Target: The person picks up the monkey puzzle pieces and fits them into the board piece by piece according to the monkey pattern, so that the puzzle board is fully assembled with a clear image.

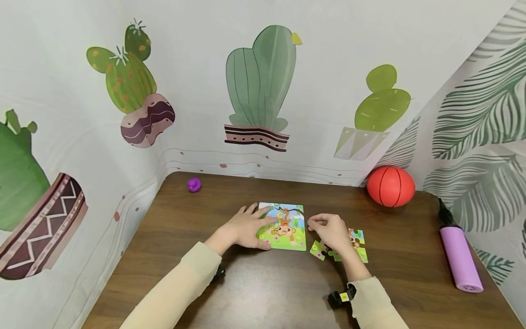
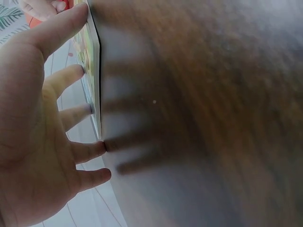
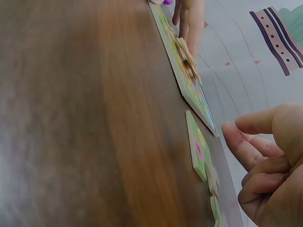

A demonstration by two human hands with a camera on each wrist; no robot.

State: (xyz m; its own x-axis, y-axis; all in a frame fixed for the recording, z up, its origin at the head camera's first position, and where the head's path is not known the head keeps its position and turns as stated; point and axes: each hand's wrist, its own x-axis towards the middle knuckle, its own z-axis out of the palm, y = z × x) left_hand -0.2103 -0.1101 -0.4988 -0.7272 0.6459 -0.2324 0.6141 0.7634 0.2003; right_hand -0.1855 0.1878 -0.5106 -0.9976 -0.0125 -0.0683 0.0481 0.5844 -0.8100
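A square jigsaw puzzle board (image 1: 287, 237) with a monkey picture lies in the middle of the brown table. Across its left side spreads my left hand (image 1: 248, 226), fingers apart and fingertips at the board; the left wrist view shows the thumb at its edge. My right hand (image 1: 332, 230) hovers just past the board's right edge, fingers bent, thumb and index tips close together with nothing visible between them. Beneath and beside it are several loose puzzle pieces (image 1: 318, 250), partly covered by the hand. In the right wrist view, some pieces (image 3: 188, 59) stand raised on the board.
A purple rubber duck (image 1: 194, 184) sits at the far left of the table (image 1: 263, 288). On the right are a red ball (image 1: 390, 186) at the back edge and a lilac hand pump (image 1: 461, 258). Cactus-printed cloth rises behind.
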